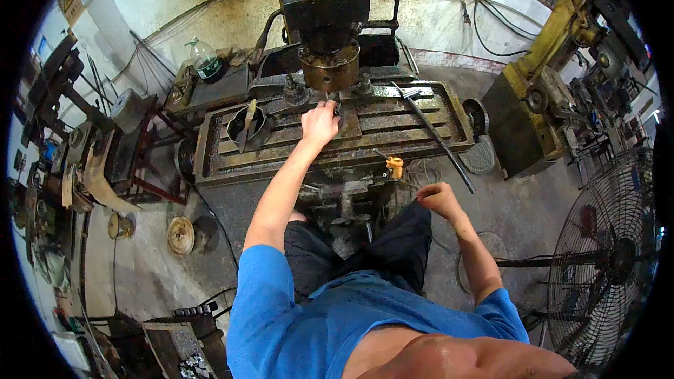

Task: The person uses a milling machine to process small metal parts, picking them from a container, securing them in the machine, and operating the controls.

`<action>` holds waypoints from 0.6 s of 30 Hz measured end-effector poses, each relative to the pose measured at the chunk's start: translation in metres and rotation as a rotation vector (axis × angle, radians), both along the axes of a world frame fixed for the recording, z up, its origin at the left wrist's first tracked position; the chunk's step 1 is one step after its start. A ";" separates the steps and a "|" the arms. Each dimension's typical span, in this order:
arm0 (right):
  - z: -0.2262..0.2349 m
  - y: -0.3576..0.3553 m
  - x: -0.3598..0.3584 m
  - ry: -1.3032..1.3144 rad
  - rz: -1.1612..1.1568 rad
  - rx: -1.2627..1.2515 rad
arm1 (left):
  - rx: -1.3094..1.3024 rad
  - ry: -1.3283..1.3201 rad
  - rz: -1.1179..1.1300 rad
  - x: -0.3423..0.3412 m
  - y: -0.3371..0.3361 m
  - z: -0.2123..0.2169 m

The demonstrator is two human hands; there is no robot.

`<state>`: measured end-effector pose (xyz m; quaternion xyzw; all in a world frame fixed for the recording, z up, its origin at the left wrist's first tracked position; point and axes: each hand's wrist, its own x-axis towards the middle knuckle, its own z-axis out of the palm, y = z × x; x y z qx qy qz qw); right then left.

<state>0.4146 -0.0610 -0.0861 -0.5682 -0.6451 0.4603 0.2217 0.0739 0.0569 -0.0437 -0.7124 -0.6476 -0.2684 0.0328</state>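
Note:
My left hand (pixel 320 123) reaches over the slotted table (pixel 239 159) of a milling machine, just below the brass-coloured spindle nose (pixel 330 67). Its fingers are closed at a small dark piece under the spindle, too hidden to name. My right hand (pixel 441 200) hangs beside my right thigh, in front of the table, with its fingers curled in. Whatever lies inside it, if anything, is hidden. A long-handled T-shaped bar (pixel 437 137) lies slantwise across the table's right side, its end jutting past the front edge. Left of my left hand, a cut-open container (pixel 249 126) rests on the table.
An orange fitting (pixel 394 167) sits at the table's front. A large caged fan (pixel 600 260) stands at right, near a yellow-and-grey machine (pixel 526 98). On the left are a plastic bottle (pixel 204 62), a red metal stand (pixel 145 161) and a round tin (pixel 181 235) on the floor.

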 end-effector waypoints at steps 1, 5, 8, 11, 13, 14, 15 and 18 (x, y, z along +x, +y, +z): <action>0.006 0.000 -0.002 -0.034 0.018 0.029 | -0.007 0.006 -0.011 -0.002 0.003 -0.001; 0.014 0.005 -0.001 -0.049 0.061 0.139 | -0.003 0.048 -0.026 -0.006 0.023 -0.009; 0.028 0.005 0.002 -0.019 0.085 0.183 | 0.067 -0.034 -0.033 -0.005 0.033 -0.016; 0.076 -0.004 -0.001 0.136 0.050 0.056 | -0.067 -0.177 0.111 -0.012 0.028 -0.013; 0.133 -0.007 -0.004 0.021 -0.006 0.025 | -0.034 -0.157 0.137 -0.013 0.026 -0.012; 0.143 0.002 0.003 0.010 0.058 0.340 | -0.016 -0.149 0.137 -0.010 0.028 -0.011; 0.177 0.013 0.002 -0.022 0.127 0.558 | -0.073 -0.153 0.182 -0.014 0.031 -0.011; 0.266 0.070 0.030 -0.106 0.011 1.215 | -0.117 -0.245 0.147 -0.020 0.032 -0.006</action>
